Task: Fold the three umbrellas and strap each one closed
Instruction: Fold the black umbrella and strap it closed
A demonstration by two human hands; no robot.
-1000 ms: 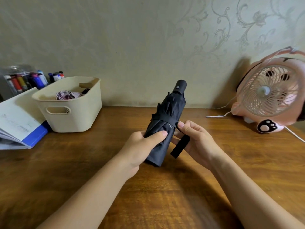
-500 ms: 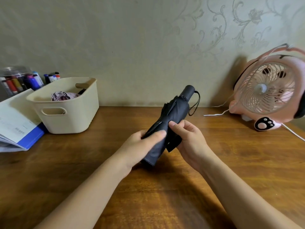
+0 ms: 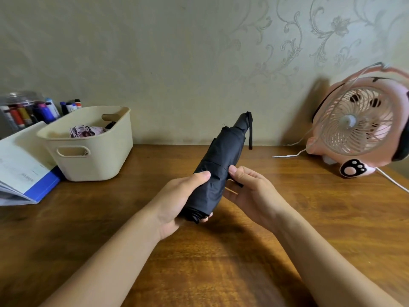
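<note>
Left edge of the surface (image 3: 106,235): an open booklet (image 3: 22,171) with a blue cover, running out of view on the left. Behind it, at the back left corner, stands a clear jar of markers (image 3: 24,111). The cream basket (image 3: 95,158) sits just right of the booklet, near the back edge. A pinkish fabric item (image 3: 85,131) lies inside; what it is cannot be told. Bare wood runs from the basket to the hands.

Centre: the left hand (image 3: 177,200) grips the lower end of the black umbrella (image 3: 221,158), thumb across the fabric, fingers curled underneath, one fingertip showing at the bottom. The umbrella is folded and held above the surface, tilted, with its handle end up toward the back edge. A wrist loop (image 3: 250,134) hangs from that end. The right hand (image 3: 250,191) holds the umbrella's right side, thumb tip pressed on the fabric, fingers curled in behind. A small dark piece shows by those fingers; whether it is the closing strap cannot be told.

Right: bare wood separates the right hand from the pink fan (image 3: 358,125) at the back right corner. Its white cable (image 3: 287,155) lies along the back edge. Along the near edge, only the forearms cross the wood.
</note>
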